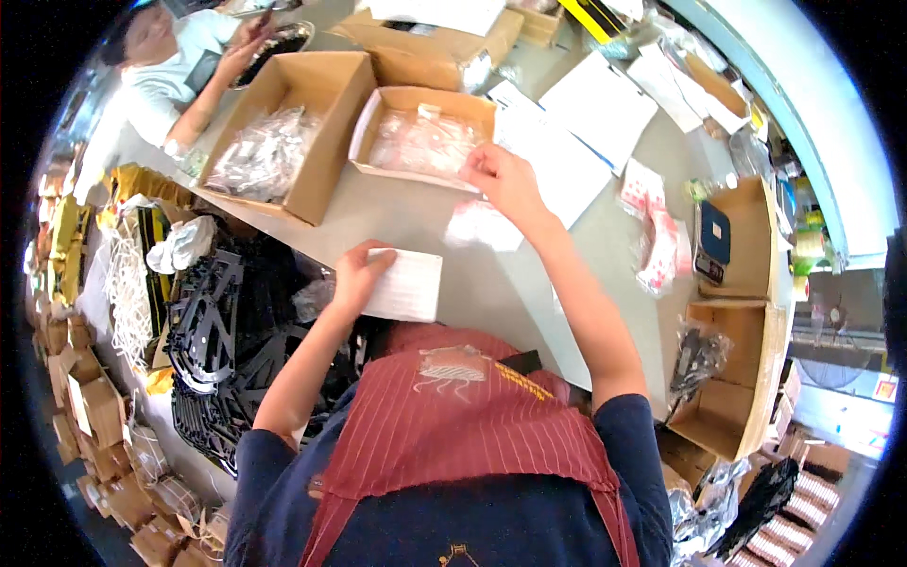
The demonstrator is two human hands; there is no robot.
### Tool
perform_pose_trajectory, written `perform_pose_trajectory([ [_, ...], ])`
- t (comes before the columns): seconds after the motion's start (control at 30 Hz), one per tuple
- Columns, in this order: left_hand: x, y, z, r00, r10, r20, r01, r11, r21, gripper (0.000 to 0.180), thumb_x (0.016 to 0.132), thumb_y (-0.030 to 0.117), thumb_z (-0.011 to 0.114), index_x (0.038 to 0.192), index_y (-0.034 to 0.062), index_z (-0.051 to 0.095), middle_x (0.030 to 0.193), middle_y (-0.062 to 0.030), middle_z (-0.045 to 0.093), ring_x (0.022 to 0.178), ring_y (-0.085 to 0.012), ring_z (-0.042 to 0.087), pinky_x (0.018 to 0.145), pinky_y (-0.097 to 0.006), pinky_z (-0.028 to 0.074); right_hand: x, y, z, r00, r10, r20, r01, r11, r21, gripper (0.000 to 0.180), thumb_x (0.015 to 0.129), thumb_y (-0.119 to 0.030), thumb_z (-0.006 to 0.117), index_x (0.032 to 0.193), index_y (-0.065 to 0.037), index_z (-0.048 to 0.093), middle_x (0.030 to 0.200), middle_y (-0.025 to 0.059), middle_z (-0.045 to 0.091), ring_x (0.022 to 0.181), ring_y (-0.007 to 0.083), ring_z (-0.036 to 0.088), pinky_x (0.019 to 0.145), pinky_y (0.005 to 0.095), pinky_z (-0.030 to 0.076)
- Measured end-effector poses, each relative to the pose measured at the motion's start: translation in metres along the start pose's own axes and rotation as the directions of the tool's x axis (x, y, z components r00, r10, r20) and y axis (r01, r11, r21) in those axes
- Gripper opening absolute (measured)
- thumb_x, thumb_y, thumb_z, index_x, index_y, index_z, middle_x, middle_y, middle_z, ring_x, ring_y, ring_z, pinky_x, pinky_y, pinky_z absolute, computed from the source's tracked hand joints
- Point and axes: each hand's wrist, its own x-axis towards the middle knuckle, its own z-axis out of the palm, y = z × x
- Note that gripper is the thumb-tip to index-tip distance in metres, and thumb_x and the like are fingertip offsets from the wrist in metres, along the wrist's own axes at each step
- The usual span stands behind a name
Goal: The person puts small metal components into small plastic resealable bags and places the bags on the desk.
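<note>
My left hand (355, 281) grips a flat white rectangular card (412, 286) at its left edge, thumb on top, just above my apron. My right hand (506, 189) is raised at the near right corner of a shallow cardboard box (360, 134), its fingers pinched together. Whether anything small is between those fingertips cannot be made out. Inside the shallow box lies a heap of clear and pinkish plastic packets (425, 142). Below my right hand, a blurred whitish packet (484, 227) rests on the grey table (350, 222).
Left of the shallow box stands a deeper cardboard box (326, 142) of clear packets. White papers (597, 109), red-and-white packets (658, 250) and a scale (711, 242) lie rightward. Black plastic parts (213, 326) pile up at left. A person (161, 90) handles something at the far left.
</note>
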Motion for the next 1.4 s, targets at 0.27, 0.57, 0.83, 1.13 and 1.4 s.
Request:
perform_pose_trajectory([
  [0.27, 0.009, -0.006, -0.007, 0.994, -0.072, 0.087, 0.089, 0.973, -0.211, 0.030, 0.087, 0.024, 0.072, 0.104, -0.0002, 0.072, 0.086, -0.0090, 0.072, 0.078, -0.0148, 0.066, 0.073, -0.032, 0.053, 0.004, -0.006, 0.014, 0.983, 0.008, 0.182, 0.113, 0.755, -0.646, 0.031, 0.083, -0.040, 0.070, 0.093, -0.011, 0.069, 0.084, 0.0146, 0.070, 0.084, 0.0346, 0.068, 0.069, 0.0483, 0.052],
  [0.57, 0.016, -0.025, -0.001, 0.997, 0.002, 0.076, 0.012, 0.981, -0.192, 0.025, 0.087, 0.019, 0.072, 0.103, -0.0003, 0.071, 0.087, -0.0057, 0.070, 0.078, -0.0117, 0.063, 0.070, -0.029, 0.052, -0.019, -0.014, 0.006, 0.939, -0.299, -0.172, 0.175, 0.842, -0.510, 0.013, 0.089, -0.026, 0.067, 0.090, -0.013, 0.068, 0.064, 0.0121, 0.064, 0.060, 0.0316, 0.064, 0.054, 0.0431, 0.047],
  [0.83, 0.019, -0.014, -0.007, 0.992, -0.045, 0.115, 0.060, 0.991, -0.123, 0.030, 0.085, 0.026, 0.075, 0.104, 0.0019, 0.072, 0.088, -0.0112, 0.072, 0.079, -0.0153, 0.066, 0.071, -0.033, 0.054, 0.028, -0.101, 0.013, 0.888, -0.409, -0.212, 0.272, 0.837, -0.475, 0.010, 0.087, -0.022, 0.070, 0.086, -0.012, 0.068, 0.061, 0.0106, 0.063, 0.057, 0.0298, 0.063, 0.053, 0.0406, 0.048],
  [1.13, 0.016, -0.027, -0.003, 0.999, 0.038, 0.035, -0.034, 0.995, -0.093, 0.037, 0.084, 0.034, 0.074, 0.105, 0.0036, 0.072, 0.087, -0.0187, 0.072, 0.081, -0.0282, 0.070, 0.075, -0.040, 0.054, 0.120, -0.149, 0.080, 0.769, -0.614, -0.179, 0.475, 0.736, -0.482, 0.014, 0.090, -0.028, 0.066, 0.089, -0.014, 0.069, 0.064, 0.0126, 0.065, 0.061, 0.0344, 0.066, 0.056, 0.0468, 0.050],
  [1.4, 0.015, -0.027, -0.007, 0.995, 0.064, 0.082, -0.058, 0.995, -0.075, 0.030, 0.087, 0.027, 0.073, 0.105, 0.0042, 0.072, 0.095, -0.0168, 0.072, 0.086, -0.0230, 0.068, 0.078, -0.037, 0.053, 0.144, -0.148, 0.149, 0.864, -0.502, -0.032, 0.402, 0.728, -0.555, 0.017, 0.093, -0.026, 0.059, 0.088, -0.011, 0.065, 0.065, 0.0150, 0.067, 0.062, 0.0352, 0.068, 0.056, 0.0491, 0.051],
])
